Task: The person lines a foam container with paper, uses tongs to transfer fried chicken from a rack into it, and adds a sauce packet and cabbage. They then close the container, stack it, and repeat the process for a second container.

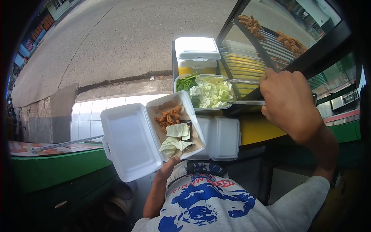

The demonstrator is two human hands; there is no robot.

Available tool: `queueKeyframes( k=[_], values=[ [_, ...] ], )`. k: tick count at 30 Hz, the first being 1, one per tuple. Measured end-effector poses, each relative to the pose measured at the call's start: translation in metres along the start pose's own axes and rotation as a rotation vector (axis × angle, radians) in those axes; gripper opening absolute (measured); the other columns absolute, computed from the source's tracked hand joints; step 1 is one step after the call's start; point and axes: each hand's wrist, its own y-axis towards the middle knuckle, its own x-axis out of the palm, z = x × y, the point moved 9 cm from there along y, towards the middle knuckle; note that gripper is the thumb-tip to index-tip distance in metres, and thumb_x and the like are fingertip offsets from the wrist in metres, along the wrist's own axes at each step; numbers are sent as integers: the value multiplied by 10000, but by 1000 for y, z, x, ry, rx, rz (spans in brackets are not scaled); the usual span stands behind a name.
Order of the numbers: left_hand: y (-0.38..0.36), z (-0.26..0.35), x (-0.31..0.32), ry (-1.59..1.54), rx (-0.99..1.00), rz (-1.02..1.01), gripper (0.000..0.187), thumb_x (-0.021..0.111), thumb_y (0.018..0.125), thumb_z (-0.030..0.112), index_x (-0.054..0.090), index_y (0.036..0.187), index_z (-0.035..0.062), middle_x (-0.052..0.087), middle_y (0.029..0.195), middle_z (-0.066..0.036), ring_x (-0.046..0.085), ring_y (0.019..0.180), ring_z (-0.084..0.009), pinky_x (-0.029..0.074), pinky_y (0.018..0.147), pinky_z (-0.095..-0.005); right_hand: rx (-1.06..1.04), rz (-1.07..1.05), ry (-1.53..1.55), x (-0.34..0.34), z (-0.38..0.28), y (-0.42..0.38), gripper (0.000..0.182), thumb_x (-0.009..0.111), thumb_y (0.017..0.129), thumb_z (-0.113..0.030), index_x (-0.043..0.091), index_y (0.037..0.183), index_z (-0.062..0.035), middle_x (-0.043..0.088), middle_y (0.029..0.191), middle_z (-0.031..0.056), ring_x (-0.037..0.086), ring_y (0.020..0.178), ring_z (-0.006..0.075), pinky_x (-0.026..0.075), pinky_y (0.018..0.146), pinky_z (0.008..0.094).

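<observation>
My left hand (pixel 169 167) is closed on the near edge of an open white foam takeaway box (pixel 133 141), held tilted in front of my body. Brown paper lines its right half, where fried chicken (pixel 169 118) lies beside pale cabbage pieces (pixel 178 131). A dark item is partly hidden under the cabbage. My right hand (pixel 290 102) is wrapped around metal tongs (pixel 247 103), their arms apart. The tong tips reach the right side of a clear plastic tub (pixel 206 109), at the cut cabbage (pixel 211 92). Green leaves (pixel 187 85) fill the tub's left side.
Closed foam boxes (pixel 197 48) are stacked behind the tub. More foam boxes (pixel 226 137) sit on the yellow counter (pixel 262 129) near my body. A glass case at right has fried chicken (pixel 291 42) on a rack (pixel 266 48). At left a metal rod (pixel 65 144) lies over the green-edged counter.
</observation>
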Motion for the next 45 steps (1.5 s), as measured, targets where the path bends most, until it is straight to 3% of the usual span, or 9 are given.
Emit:
queueKeyframes(
  k=[2, 10, 19, 22, 29, 31, 34, 39, 45],
  values=[
    [-2, 21, 9, -66, 14, 33, 593, 620, 776, 126, 461, 1328, -22, 504, 1308, -91, 463, 1211, -205, 342, 1049, -311, -49, -38, -26, 12, -12, 21, 141, 706, 748, -188, 713, 840, -82, 662, 811, 99, 686, 778, 250, 525, 681, 354],
    [-3, -1, -6, 54, 127, 63, 600, 624, 768, 113, 464, 1329, -24, 504, 1327, -84, 466, 1226, -213, 337, 1060, -319, -60, -192, -24, 44, -36, 61, 80, 663, 768, -132, 730, 804, -105, 714, 847, 95, 706, 809, 236, 539, 679, 326],
    [-1, 29, 8, 92, 156, 42, 621, 639, 764, 116, 453, 1335, -39, 500, 1329, -115, 466, 1230, -234, 335, 1067, -334, -1, -20, -37, 5, -20, 35, 90, 635, 785, -113, 718, 761, -87, 700, 781, 103, 702, 773, 242, 533, 659, 344],
    [3, 23, 9, -163, 25, 44, 625, 642, 761, 112, 452, 1337, -36, 500, 1329, -113, 461, 1236, -231, 333, 1068, -329, 29, 36, -38, -9, -12, 17, 96, 636, 786, -113, 709, 739, -74, 685, 762, 117, 693, 738, 264, 529, 644, 356],
    [6, 26, 18, -198, -68, -16, 642, 617, 802, 157, 402, 1382, -16, 470, 1346, -87, 450, 1222, -196, 347, 1046, -308, 116, 76, 111, -39, 17, -37, 180, 690, 765, -154, 679, 881, -17, 614, 793, 127, 625, 712, 313, 465, 649, 403],
    [4, 33, 23, -178, -85, -27, 647, 609, 812, 167, 387, 1394, -10, 463, 1349, -83, 448, 1217, -189, 349, 1041, -305, 3, 286, 229, -63, 13, -58, 234, 721, 729, -138, 662, 919, -14, 586, 763, 118, 588, 660, 311, 419, 618, 415],
    [3, 27, 26, -232, -197, 4, 652, 604, 819, 177, 376, 1402, -5, 460, 1348, -79, 447, 1209, -183, 351, 1036, -299, -162, 278, 402, -60, 7, -69, 277, 737, 711, -160, 656, 938, -24, 579, 769, 103, 585, 661, 298, 405, 601, 403],
    [10, 30, 31, -163, -75, -58, 673, 629, 814, 151, 360, 1411, -7, 465, 1358, -87, 454, 1223, -187, 369, 1035, -312, -323, 6, 542, -17, -23, -54, 334, 721, 767, -241, 662, 1007, -17, 632, 849, 103, 648, 768, 290, 471, 652, 403],
    [11, 18, 24, -200, -88, -49, 698, 658, 787, 112, 362, 1407, -10, 503, 1322, -104, 484, 1201, -203, 386, 1028, -323, -314, 182, 555, -17, -3, -52, 345, 715, 772, -257, 663, 1021, -25, 630, 824, 103, 644, 723, 303, 476, 621, 404]
  ],
)
